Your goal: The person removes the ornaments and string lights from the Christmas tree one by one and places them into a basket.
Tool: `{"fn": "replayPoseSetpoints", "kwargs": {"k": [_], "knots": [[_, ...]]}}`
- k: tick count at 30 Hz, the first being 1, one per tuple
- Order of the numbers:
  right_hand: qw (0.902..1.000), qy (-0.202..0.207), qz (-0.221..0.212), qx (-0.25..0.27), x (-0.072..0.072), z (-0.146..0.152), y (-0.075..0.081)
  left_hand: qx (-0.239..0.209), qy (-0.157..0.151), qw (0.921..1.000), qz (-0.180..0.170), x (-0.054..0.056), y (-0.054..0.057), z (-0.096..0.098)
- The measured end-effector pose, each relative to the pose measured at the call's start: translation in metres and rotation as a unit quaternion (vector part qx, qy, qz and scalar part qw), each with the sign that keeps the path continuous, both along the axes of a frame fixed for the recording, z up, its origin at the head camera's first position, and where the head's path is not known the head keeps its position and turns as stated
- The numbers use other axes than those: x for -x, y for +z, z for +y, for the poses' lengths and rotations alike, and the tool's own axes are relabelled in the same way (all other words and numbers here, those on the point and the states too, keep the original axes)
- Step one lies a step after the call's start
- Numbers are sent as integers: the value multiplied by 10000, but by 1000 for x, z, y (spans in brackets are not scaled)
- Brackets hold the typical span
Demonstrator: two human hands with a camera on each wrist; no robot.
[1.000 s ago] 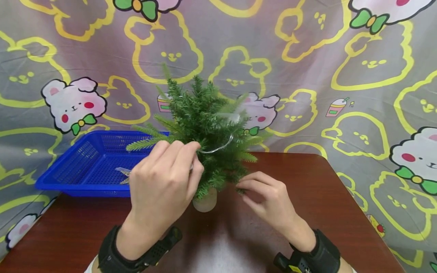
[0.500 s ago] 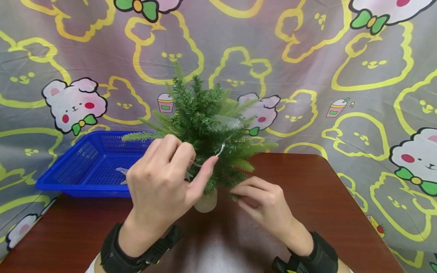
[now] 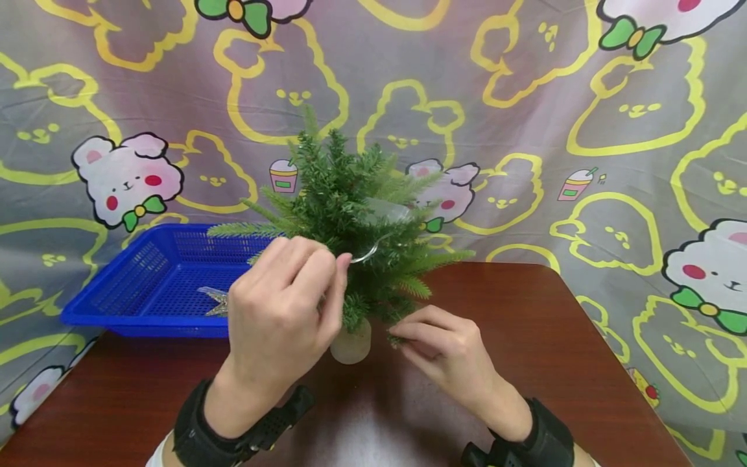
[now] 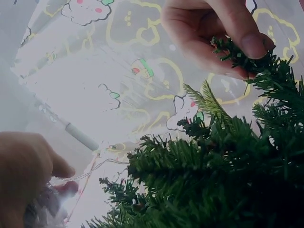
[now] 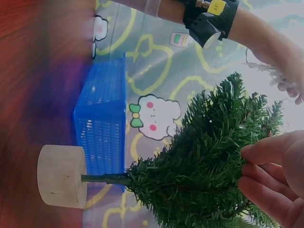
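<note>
A small artificial Christmas tree (image 3: 341, 194) stands upright on a round pale wooden base (image 5: 61, 175). My left hand (image 3: 288, 298), in front of its left side, pinches a thin clear wire (image 3: 367, 251) that loops across to the branches. A shiny, silvery bundle (image 4: 45, 206) shows under that hand in the left wrist view; its kind is unclear. Amid the right-hand foliage sits a translucent flat piece (image 3: 385, 211). Low on the right, my right hand (image 3: 446, 344) pinches the tip of a green branch (image 4: 237, 54) between thumb and fingers.
Behind my left hand, a blue perforated plastic basket (image 3: 128, 320) stands on the brown table (image 3: 513, 324), with a glittery gold star-shaped ornament (image 3: 217, 303) inside. A patterned cloth (image 3: 513, 130) hangs behind the table.
My left thumb spreads out along the wire, then draws back in to the fingers. The right hand shifts slightly left with the branch tip, and the tree's upper branches swing to the right.
</note>
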State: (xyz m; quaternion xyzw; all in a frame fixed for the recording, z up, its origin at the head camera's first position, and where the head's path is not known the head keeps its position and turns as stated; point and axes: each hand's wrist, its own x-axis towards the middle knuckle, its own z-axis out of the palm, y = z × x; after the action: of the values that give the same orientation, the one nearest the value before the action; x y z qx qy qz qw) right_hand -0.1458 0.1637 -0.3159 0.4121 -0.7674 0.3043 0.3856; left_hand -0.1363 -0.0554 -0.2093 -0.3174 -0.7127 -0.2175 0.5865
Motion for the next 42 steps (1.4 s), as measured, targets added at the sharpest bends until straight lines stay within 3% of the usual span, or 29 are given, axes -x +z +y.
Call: {"fn": "replayPoseSetpoints", "kwargs": {"k": [3,11,18,29,42], "knots": [[10000,31,45,17,0,-1,0,13,-39,9999,-112,0,-1,0],[9995,233,213,49,-1,-6,-1,209,455,9986,-157,3,1,3],[9988,349,347,17,-1,-11,0,139,460,9986,-205,2,1,5],[9988,407,247,-59,-3,-13,1,109,1119,9929,-401,2,-1,6],[9984,538,110,-165,-4,-14,1,264,1041,9941,-131,5,0,11]]}}
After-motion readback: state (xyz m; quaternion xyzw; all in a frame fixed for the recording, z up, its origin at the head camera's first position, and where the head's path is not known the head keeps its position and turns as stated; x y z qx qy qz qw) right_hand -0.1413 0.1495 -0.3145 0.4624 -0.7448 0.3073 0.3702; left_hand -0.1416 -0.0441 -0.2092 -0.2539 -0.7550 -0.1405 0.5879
